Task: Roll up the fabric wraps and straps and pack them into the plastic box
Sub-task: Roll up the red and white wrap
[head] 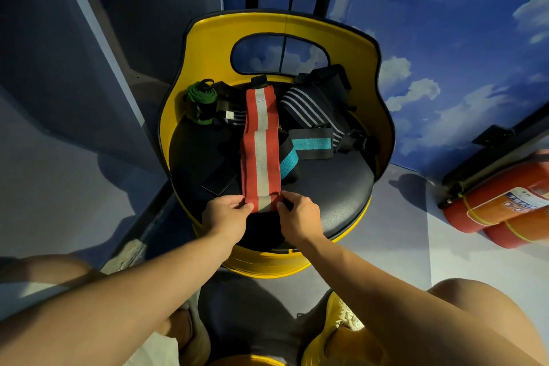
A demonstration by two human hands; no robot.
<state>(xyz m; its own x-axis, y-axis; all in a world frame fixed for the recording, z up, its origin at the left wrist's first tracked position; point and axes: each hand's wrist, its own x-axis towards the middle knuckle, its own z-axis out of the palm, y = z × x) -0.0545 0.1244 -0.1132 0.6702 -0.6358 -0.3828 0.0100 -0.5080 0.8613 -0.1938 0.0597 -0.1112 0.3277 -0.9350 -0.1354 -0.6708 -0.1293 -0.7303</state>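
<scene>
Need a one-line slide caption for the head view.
Both hands, left and right, pinch the near end of a red-and-white wrap laid flat on a yellow barrel seat.

Sky-and-cloud mural wall (pixel 445 38) at right; plain blue panel (pixel 59 53) at left. Grey floor (pixel 410 235). Yellow barrel chair (pixel 208 47), black cushion (pixel 341 187). Two red extinguishers (pixel 499 202) on floor. Dim light.
</scene>
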